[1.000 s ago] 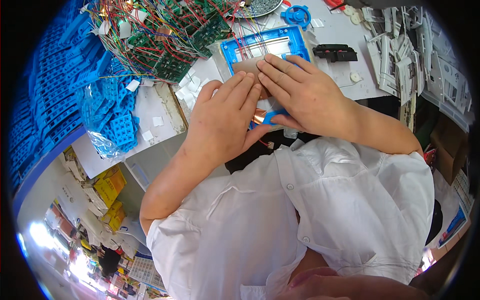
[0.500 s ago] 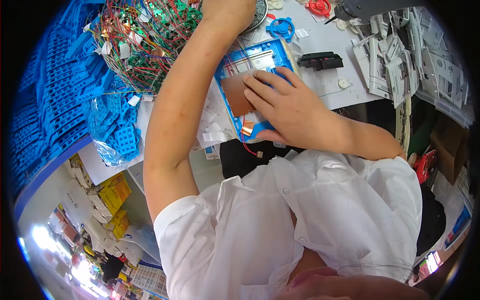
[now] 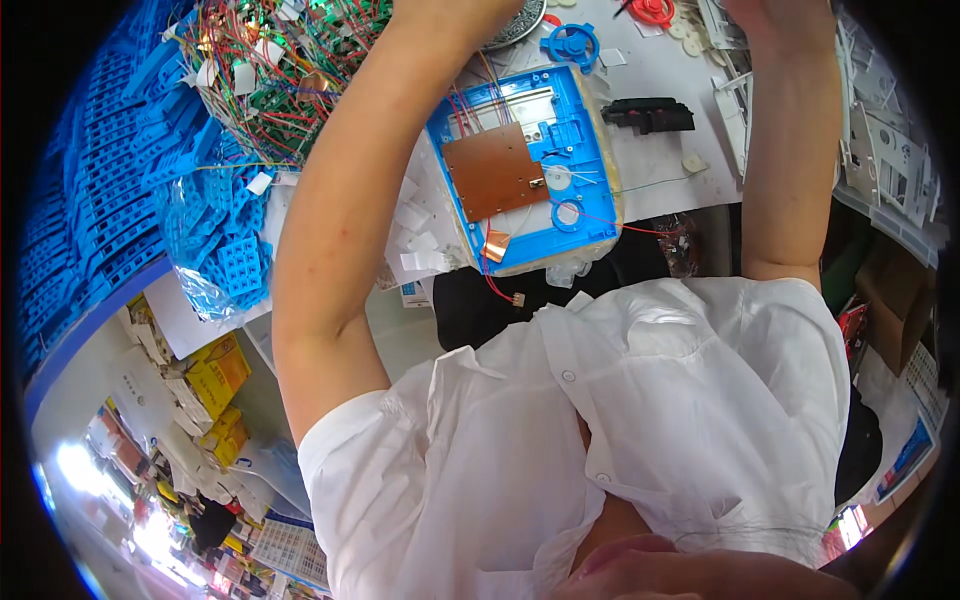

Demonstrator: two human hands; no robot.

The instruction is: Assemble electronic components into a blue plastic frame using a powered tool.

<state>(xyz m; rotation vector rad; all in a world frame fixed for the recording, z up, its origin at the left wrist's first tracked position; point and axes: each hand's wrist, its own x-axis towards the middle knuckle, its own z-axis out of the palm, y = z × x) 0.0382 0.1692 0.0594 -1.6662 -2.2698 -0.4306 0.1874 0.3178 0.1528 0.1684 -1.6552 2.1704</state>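
In front of me lies a blue plastic housing (image 3: pixel 590 190), open side up, with a brown circuit board (image 3: pixel 495 172) in its left part. Red wires run from the board and end in a small white connector (image 3: pixel 517 299) hanging past the near edge. A piece of copper foil (image 3: pixel 497 245) sits near the lower left corner. My left hand (image 3: pixel 455 18) reaches to the top edge beside a round dish (image 3: pixel 522 24) of small metal parts; its fingers are cut off. At the upper right, my right hand (image 3: pixel 782 18) also leaves the picture, fingers unseen.
Wired green circuit boards (image 3: pixel 290 75) are heaped at the upper left, beside stacked blue plastic parts (image 3: pixel 90 190). A black part (image 3: pixel 650 115) lies right of the housing. Blue (image 3: pixel 570 45) and red (image 3: pixel 652 10) rings lie beyond. White panels (image 3: pixel 890 150) pile up at the right.
My right hand has left the circuit board and moved up and right to the top edge. The board and the housing's right side are now uncovered. My left hand has shifted slightly upward.
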